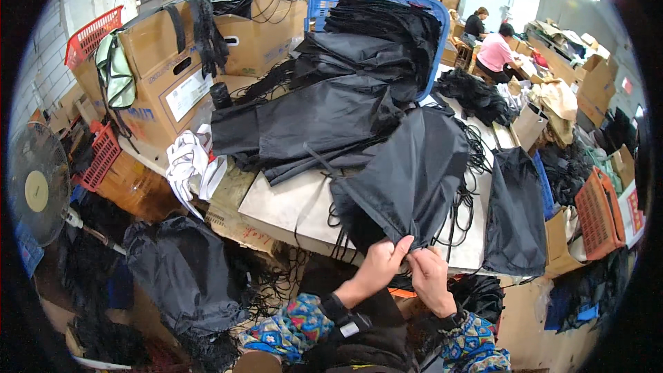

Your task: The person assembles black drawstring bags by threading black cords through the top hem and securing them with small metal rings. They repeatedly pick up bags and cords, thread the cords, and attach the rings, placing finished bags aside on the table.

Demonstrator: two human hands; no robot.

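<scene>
A black fabric drawstring bag (414, 173) lies over the near edge of the white table (276, 204), its gathered edge toward me. My left hand (378, 266) is closed on that edge, thumb on top. Close beside it, my right hand (431, 278) pinches the same edge; whether a cord is also between its fingertips is hidden. Thin black cords (469, 197) trail over the table to the right of the bag. Another flat black bag (514, 214) hangs over the table's right edge.
Behind lies a heap of black bags (331, 114), partly in a blue basket (436, 48). White straps (195, 162) and cardboard boxes (162, 62) are left. A fan (38, 190) stands far left, black bags (186, 269) below the table. Two people (496, 52) sit at back right.
</scene>
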